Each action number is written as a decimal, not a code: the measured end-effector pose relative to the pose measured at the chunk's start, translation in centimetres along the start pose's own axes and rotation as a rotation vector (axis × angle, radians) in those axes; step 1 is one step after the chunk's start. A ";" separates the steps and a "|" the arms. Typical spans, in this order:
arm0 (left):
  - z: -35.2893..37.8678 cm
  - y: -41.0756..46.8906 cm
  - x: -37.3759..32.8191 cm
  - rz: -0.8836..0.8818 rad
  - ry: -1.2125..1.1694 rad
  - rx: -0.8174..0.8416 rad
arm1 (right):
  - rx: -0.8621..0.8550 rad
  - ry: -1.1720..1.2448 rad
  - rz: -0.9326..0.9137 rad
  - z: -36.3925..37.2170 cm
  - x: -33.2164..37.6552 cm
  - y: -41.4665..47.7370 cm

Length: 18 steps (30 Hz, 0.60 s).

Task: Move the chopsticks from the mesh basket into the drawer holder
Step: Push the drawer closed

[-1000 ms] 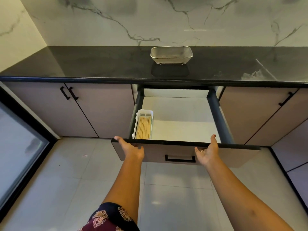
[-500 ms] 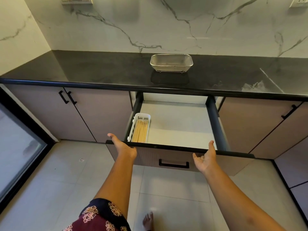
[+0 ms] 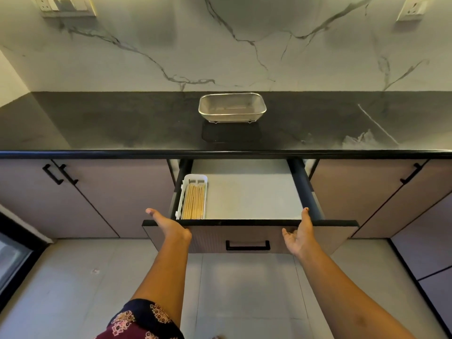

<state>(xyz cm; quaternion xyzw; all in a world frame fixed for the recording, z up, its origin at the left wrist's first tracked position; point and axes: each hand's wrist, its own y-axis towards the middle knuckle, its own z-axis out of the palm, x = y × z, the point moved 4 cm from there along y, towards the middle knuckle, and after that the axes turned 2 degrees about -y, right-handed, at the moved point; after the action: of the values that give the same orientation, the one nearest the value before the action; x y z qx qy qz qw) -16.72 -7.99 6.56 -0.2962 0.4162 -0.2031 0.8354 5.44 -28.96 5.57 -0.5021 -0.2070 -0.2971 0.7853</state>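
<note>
Pressing left hand (image 3: 171, 227) and right hand (image 3: 299, 237), fingers straight, on drawer front (image 3: 244, 234), likely closing it over chopsticks (image 3: 194, 203) lying in holder (image 3: 195, 177), mesh basket (image 3: 232, 116) seemingly empty.

Pale wooden chopsticks (image 3: 193, 203) are laid flat, side by side, in a narrow white plastic holder (image 3: 195, 177), which is set against the left wall of an open drawer (image 3: 252, 196). A rectangular metal mesh basket (image 3: 232, 116) is seen upright on the black countertop (image 3: 122, 123) above.
</note>
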 end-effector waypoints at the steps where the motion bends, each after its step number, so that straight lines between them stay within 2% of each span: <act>1: 0.3 0.2 0.3 -0.002 0.015 0.004 | 0.006 0.007 0.003 0.1 0.2 0.3; 6: 1.1 0.8 0.8 -0.043 0.026 0.021 | 0.017 0.007 0.017 0.3 0.1 1.5; 18: 8.6 8.6 -2.2 -0.142 0.192 0.137 | 0.123 0.016 0.011 8.7 1.9 7.2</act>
<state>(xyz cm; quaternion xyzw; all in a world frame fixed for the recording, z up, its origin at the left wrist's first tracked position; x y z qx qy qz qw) -10.13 2.46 6.23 -0.2465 0.4573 -0.3169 0.7935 11.46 -19.21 5.60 -0.4516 -0.2157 -0.2834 0.8180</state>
